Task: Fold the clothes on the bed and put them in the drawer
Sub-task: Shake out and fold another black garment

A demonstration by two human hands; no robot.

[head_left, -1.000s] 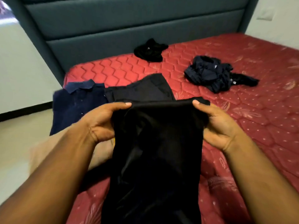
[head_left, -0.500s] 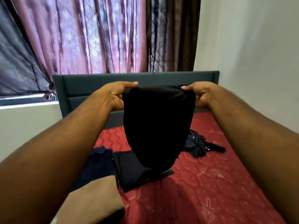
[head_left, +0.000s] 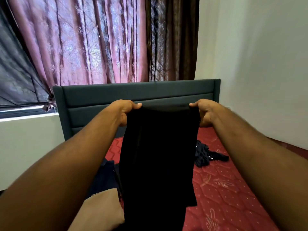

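Now black garment (head_left: 158,155) hangs between left hand (head_left: 124,110) and right hand (head_left: 204,112).

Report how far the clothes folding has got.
Looks done: a tan piece and dark pieces lie flat at the bed's near left. In hand: left hand and right hand hold up a black garment. Left: the crumpled navy heap; no drawer visible.

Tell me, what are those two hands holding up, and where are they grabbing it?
A black garment, pinched at its top edge: left hand at one corner, right hand at the other.
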